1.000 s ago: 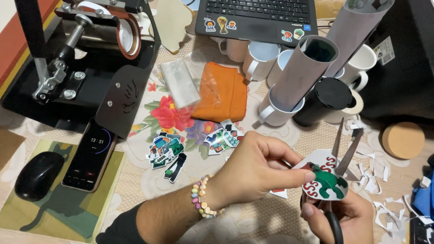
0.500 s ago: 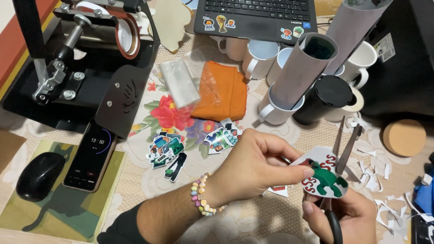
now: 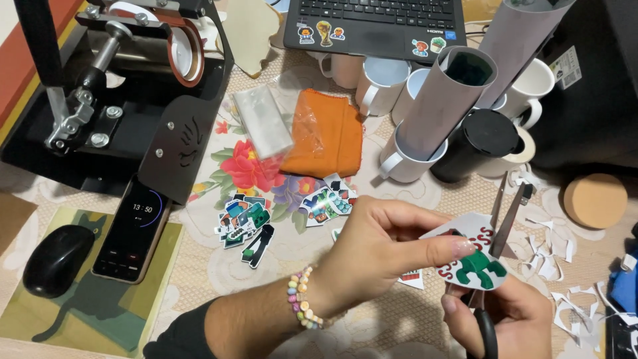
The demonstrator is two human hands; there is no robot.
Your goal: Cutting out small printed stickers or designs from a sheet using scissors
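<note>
My left hand (image 3: 379, 256), with a bead bracelet on the wrist, pinches a white paper sticker (image 3: 473, 259) printed with a green figure and red marks. My right hand (image 3: 512, 319) grips the black handles of scissors (image 3: 505, 219), whose blades stand apart and point upward at the sticker's right edge. Cut-out stickers (image 3: 244, 225) lie in a pile left of my hands, and another pile of stickers (image 3: 327, 201) lies just above my left hand.
White paper scraps (image 3: 565, 266) litter the right. White mugs (image 3: 382, 80), a black mug (image 3: 473, 143), grey rolled sheets (image 3: 442, 100), an orange cloth (image 3: 327, 133), a laptop (image 3: 375, 23), a black mug press (image 3: 113, 86), a phone (image 3: 131, 229), a mouse (image 3: 58, 258) and a cork disc (image 3: 595, 199) surround them.
The sticker has turned and shifted slightly in my left hand against the scissor blades. Both hands stay in the same spot.
</note>
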